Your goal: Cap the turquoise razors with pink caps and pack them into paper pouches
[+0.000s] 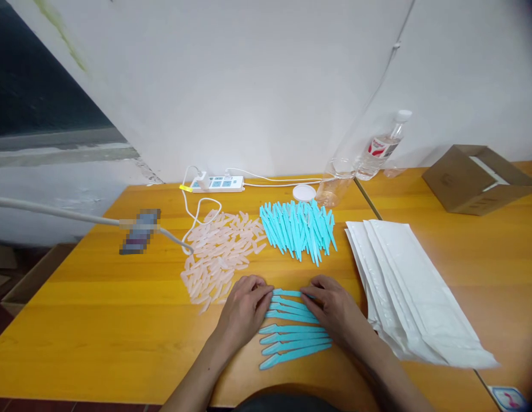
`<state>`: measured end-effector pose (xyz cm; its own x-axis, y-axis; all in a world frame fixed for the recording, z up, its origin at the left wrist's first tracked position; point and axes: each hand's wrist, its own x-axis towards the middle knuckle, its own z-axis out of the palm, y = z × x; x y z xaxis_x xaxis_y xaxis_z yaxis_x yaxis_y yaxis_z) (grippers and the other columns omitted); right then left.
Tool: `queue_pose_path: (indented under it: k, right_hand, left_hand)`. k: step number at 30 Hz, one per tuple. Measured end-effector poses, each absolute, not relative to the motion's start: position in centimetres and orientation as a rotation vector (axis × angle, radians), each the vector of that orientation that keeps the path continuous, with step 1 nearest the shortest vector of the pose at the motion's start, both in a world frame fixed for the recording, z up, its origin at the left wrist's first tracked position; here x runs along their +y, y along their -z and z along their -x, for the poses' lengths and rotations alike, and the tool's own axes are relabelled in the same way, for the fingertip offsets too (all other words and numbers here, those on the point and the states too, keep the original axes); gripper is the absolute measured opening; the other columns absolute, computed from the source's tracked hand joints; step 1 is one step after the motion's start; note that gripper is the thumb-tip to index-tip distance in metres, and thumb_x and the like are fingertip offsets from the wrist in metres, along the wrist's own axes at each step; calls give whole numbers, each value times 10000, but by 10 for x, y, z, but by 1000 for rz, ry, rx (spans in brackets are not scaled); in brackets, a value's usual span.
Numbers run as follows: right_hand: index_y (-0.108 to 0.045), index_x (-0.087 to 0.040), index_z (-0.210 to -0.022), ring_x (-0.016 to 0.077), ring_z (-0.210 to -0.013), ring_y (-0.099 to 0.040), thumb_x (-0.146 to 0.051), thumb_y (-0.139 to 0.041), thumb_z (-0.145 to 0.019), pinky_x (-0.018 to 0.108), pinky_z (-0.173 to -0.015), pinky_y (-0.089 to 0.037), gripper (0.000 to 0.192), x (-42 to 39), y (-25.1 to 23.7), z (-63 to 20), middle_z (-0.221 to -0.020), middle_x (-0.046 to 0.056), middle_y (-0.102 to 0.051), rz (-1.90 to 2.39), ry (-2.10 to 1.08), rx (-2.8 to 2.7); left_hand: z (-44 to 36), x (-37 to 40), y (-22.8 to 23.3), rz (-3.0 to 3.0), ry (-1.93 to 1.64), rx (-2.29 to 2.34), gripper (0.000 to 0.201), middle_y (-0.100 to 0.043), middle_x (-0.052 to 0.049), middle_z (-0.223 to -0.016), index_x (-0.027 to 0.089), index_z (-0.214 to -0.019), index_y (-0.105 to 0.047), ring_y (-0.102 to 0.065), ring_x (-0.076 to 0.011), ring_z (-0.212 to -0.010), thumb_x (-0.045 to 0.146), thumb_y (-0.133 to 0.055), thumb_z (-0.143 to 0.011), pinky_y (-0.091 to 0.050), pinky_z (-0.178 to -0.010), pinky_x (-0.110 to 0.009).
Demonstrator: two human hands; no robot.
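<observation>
While both palms press flat on the yellow table (98, 320), a row of turquoise razors (292, 332) lies between the left hand (244, 309) and right hand (332, 309), the upper ones touched by spread, uncurled fingertips that grip nothing. Beyond the hands sit a heap of pale pink caps (218, 252) and a pile of loose turquoise razors (298, 229); white pouches (412, 286) lie just right.
</observation>
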<state>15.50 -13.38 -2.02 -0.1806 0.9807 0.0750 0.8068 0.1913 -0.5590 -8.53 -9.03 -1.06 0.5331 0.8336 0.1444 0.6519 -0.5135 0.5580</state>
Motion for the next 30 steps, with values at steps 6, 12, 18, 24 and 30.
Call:
queue_pose_path:
  k: [6, 12, 18, 24, 30]
  right_hand:
    - [-755, -224, -959, 210, -838, -626, -271, -529, -981, 341, -756, -498, 232, -137, 10, -159, -915, 72, -650, 1650, -626, -2037]
    - [-728, -193, -869, 198, -726, -638, -364, -548, -970, 321, -694, -454, 268, -112, 5, -158, -817, 58, -686, 1837, -489, -1726]
    - [-719, -146, -959, 232, -789, -659, -375, -609, -934, 312, -683, -411, 255, -68, 4, -149, -865, 87, -728, 2080, -197, -1653]
    - [-678, -106, -1077, 258, -865, -678, -368, -610, -928, 323, -696, -399, 309, -52, 8, -160, -972, 124, -740, 2253, -177, -1598]
    - [-714, -140, -1002, 262, -853, -685, -342, -588, -926, 323, -678, -372, 249, -52, 8, -167, -918, 103, -753, 2322, -288, -1589]
  left_hand:
    - [129, -101, 1, -2347, -657, 1408, 237, -696, -81, -1019, 242, -1144, -727, -648, -226, -949, 294, -567, -977, -529, -840, -360]
    - [174, -104, 5, -2487, -460, 1542, 192, -699, -75, -999, 243, -1034, -748, -657, -241, -906, 305, -588, -949, -539, -816, -374]
    - [166, -100, 7, -2475, -469, 1439, 223, -697, -90, -1009, 211, -1021, -725, -661, -239, -927, 275, -513, -995, -539, -838, -372]
    - [141, -98, -5, -2159, -601, 1320, 237, -718, -59, -1065, 243, -1169, -675, -674, -187, -954, 295, -494, -1025, -530, -851, -294]
    - [109, -96, -13, -2032, -612, 1173, 277, -707, -51, -1034, 264, -1249, -663, -654, -164, -902, 303, -505, -1024, -509, -813, -260]
